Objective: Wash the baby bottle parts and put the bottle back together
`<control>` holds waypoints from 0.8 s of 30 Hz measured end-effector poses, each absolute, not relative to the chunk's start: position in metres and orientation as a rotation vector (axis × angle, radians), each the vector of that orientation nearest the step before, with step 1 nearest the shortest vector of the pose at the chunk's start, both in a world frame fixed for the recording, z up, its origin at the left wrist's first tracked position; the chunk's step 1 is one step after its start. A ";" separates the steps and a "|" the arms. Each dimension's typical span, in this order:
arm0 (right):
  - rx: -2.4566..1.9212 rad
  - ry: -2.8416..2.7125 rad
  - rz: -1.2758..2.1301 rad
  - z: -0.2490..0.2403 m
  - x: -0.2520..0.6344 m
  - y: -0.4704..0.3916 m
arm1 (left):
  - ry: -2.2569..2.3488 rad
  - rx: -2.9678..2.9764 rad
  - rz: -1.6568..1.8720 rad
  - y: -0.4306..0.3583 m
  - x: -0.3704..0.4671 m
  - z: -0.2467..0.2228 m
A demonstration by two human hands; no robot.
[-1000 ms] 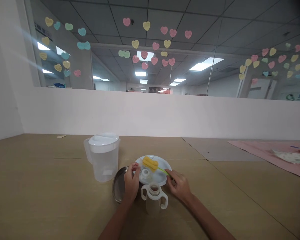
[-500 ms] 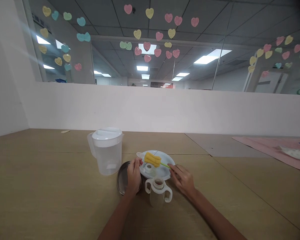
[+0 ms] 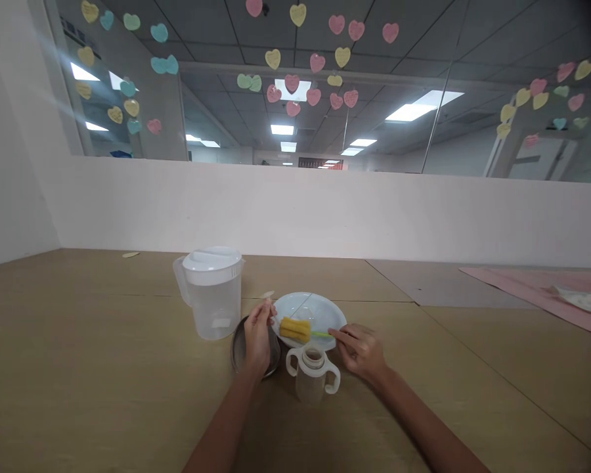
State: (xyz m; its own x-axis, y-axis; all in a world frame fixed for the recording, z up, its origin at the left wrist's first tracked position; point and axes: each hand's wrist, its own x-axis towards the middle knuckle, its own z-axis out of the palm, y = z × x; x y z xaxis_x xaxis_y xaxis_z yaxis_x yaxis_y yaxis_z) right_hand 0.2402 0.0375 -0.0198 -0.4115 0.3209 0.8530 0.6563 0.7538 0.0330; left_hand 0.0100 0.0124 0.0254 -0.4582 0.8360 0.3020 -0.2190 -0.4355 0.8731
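Yellow brush (image 3: 295, 329) lowered; right hand (image 3: 362, 351) pinching handle (image 3: 320, 334); left hand (image 3: 258, 336) upright, pinching pale piece (image 3: 267, 295).

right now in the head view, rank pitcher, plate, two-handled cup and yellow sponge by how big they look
1. pitcher
2. plate, partly covered
3. two-handled cup
4. yellow sponge, clearly smallest

Beyond the grip, the tan bench (image 3: 142, 368) runs back to a plain pale wall (image 3: 285, 213), with a pink cloth (image 3: 526, 282) on it to the grip's right. Above the wall, wide glass panes (image 3: 374, 105) dotted with heart-shaped notes (image 3: 318, 63) show a dark gridded ceiling (image 3: 201, 26) and bright light panels (image 3: 414, 110).
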 end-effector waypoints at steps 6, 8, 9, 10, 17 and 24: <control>-0.909 -1.854 -0.464 -0.017 0.248 0.044 | 1.285 0.959 2.048 0.018 -0.008 0.021; -1.054 -1.753 -0.415 -0.017 0.248 0.046 | 1.547 1.109 2.015 0.017 -0.014 0.019; -1.125 -1.702 -0.370 -0.017 0.247 0.047 | 1.677 1.200 1.973 0.016 -0.016 0.017; -1.180 -1.657 -0.310 -0.017 0.246 0.047 | 1.798 1.290 1.909 0.016 -0.018 0.016; -1.112 -1.319 0.396 -0.017 0.244 0.056 | 2.324 1.623 1.344 0.014 -0.023 0.011; -0.966 -0.896 0.965 -0.006 0.240 0.056 | 2.475 1.633 1.004 0.016 -0.027 0.007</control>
State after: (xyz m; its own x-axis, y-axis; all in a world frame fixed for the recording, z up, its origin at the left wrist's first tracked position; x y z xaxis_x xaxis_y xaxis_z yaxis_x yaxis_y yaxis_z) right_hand 0.2398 0.0563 -0.0061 0.3089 0.9347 0.1761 -0.2449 0.2570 -0.9349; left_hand -0.0274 0.0164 0.0069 -0.4558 0.8283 0.3258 0.8211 0.2500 0.5131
